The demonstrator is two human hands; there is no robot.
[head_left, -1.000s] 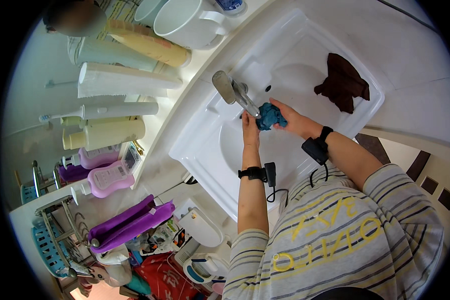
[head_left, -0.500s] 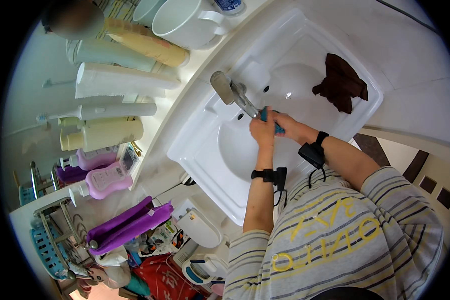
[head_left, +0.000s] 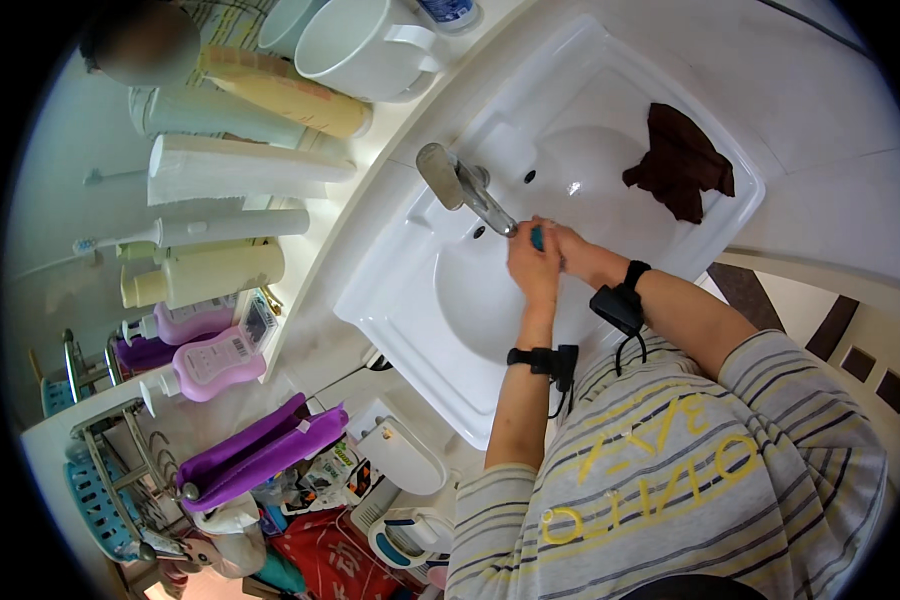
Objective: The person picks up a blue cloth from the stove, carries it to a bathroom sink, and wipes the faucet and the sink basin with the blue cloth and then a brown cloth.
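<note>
- Left hand (head_left: 533, 262) and right hand (head_left: 573, 250) clench the teal cloth (head_left: 537, 239) by the tap (head_left: 488, 207);
- more cloth showed a second ago; now nearly hidden, it seems pressed tighter.

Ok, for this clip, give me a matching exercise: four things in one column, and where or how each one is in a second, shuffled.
Things
1. teal cloth
2. dark brown cloth
3. tap
4. mug

Places and states
A. standing on the shelf
B. held between the left hand and the right hand, mostly hidden
C. lying at the right side of the sink, apart from both hands
D. metallic, with its spout end close to the left hand

Pairs: 1-B, 2-C, 3-D, 4-A
</note>
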